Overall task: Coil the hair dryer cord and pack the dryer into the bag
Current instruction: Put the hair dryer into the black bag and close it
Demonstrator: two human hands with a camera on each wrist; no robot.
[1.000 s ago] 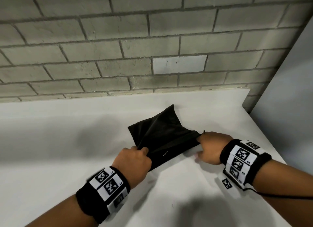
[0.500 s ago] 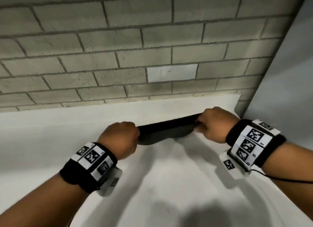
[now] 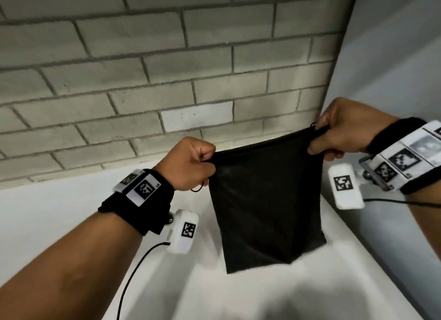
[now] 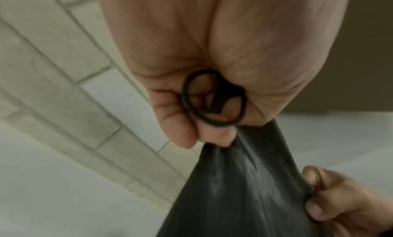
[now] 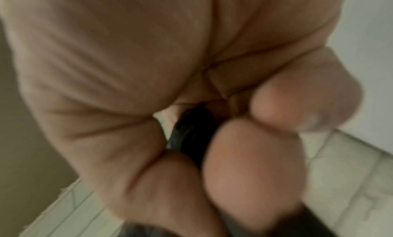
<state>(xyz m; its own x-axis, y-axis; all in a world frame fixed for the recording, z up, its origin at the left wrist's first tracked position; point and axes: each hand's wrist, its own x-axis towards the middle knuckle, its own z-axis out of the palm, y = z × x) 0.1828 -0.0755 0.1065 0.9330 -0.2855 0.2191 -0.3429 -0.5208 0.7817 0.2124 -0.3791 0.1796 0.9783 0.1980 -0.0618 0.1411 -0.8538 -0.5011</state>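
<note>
Your left hand (image 3: 191, 166) and right hand (image 3: 343, 131) each pinch one top corner of the black bag (image 3: 267, 200), which hangs flat between your fingers above the table (image 3: 59, 224). No dryer or cord is visible, so coiling and packing seem still to do.

The bag (image 3: 267, 200) pinched between the left hand (image 3: 188, 166) and the right hand (image 3: 343, 133) is plain black, no print, and looks a bit greyish up close. The cord loop (image 4: 212, 97) in the left palm is black too. Both wristbands (image 3: 140, 207) are black with white tags carrying black square-code patterns. Table (image 3: 59, 214) below the hands is white, and the brick wall (image 3: 167, 69) past them is pale grey with darker joints and one whiter brick.
</note>
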